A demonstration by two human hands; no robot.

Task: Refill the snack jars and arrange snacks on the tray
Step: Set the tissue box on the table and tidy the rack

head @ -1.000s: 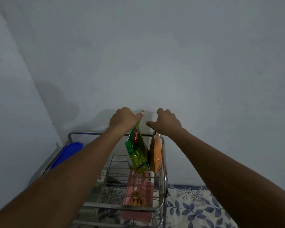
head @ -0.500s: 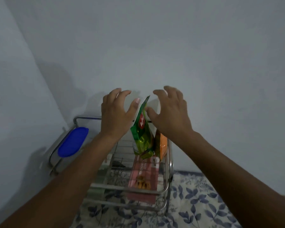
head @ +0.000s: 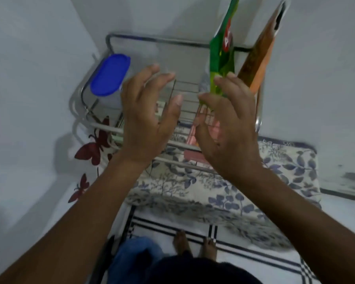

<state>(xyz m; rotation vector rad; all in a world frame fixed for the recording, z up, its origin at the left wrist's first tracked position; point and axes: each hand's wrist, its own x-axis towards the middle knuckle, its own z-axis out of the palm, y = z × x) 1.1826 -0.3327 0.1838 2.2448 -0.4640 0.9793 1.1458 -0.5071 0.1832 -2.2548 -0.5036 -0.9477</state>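
Left of the left hand (head: 147,117) sits the blue-lidded jar (head: 110,75) in the wire rack (head: 131,38). Both hands hover with fingers spread, holding nothing — the right hand (head: 226,128) just below the green packet (head: 221,56) and orange packet (head: 260,64). Best pinch each packet low, lifting straight up.

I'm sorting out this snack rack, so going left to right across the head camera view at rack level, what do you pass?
Red butterfly sticker on the wall → blue-lidded container → left hand → right hand → orange packet at the rack's right edge. The green packet overlaps the right hand, so I left it out.
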